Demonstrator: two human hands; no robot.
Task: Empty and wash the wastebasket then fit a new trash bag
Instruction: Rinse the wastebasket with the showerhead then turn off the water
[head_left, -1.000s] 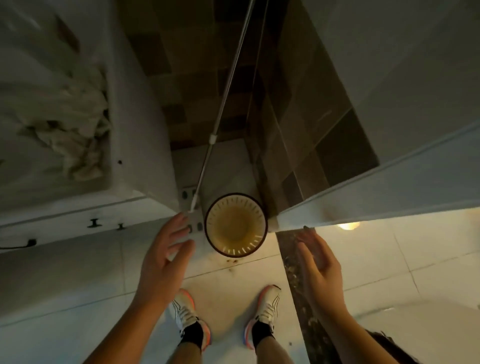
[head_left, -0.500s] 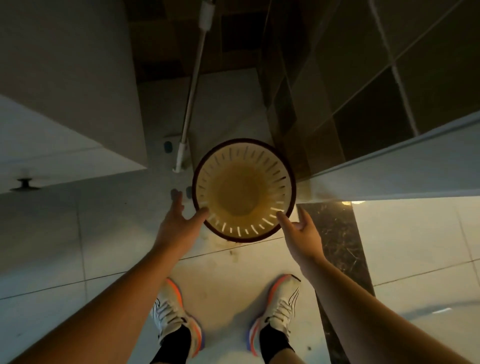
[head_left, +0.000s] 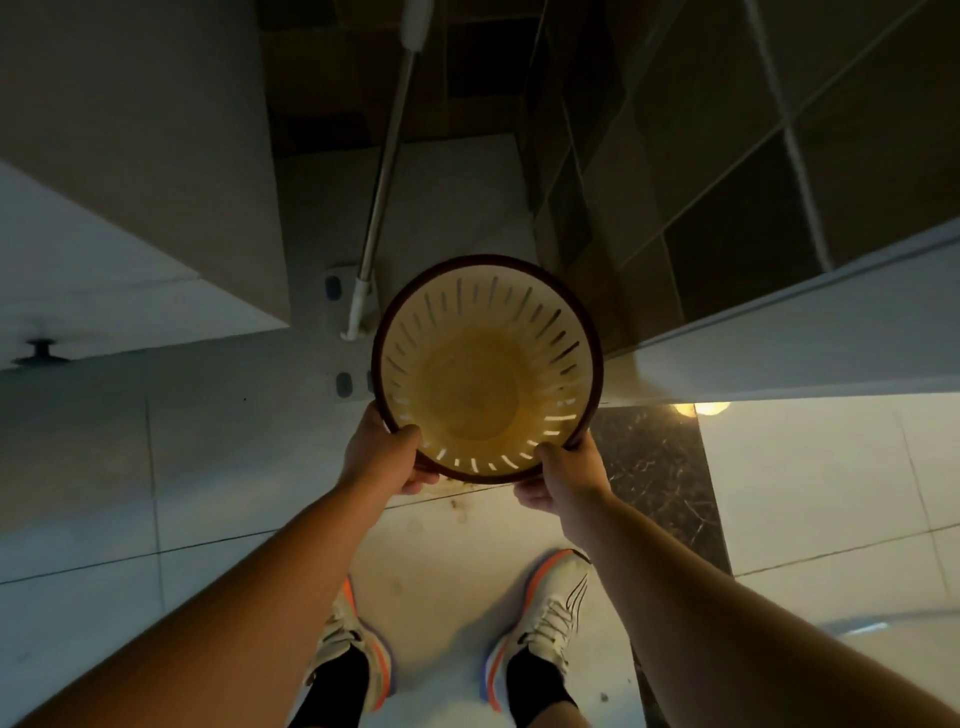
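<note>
A round cream wastebasket (head_left: 483, 364) with slotted walls and a dark brown rim is seen from straight above, mouth up, with nothing inside and a yellowish stained bottom. My left hand (head_left: 382, 457) grips the near left of the rim, thumb over the edge and fingers beneath. My right hand (head_left: 563, 475) grips the near right of the rim the same way. Whether the basket's base touches the floor is hidden.
A mop handle (head_left: 387, 171) leans into the dim corner behind the basket. A white cabinet (head_left: 140, 182) stands on the left and a white door frame (head_left: 779, 338) on the right beside a dark tiled wall (head_left: 727, 156). My two sneakers (head_left: 545, 618) stand on pale floor tiles.
Both hands went from open beside the basket to gripping its rim. The basket now looks larger and closer as the view has dropped toward it.
</note>
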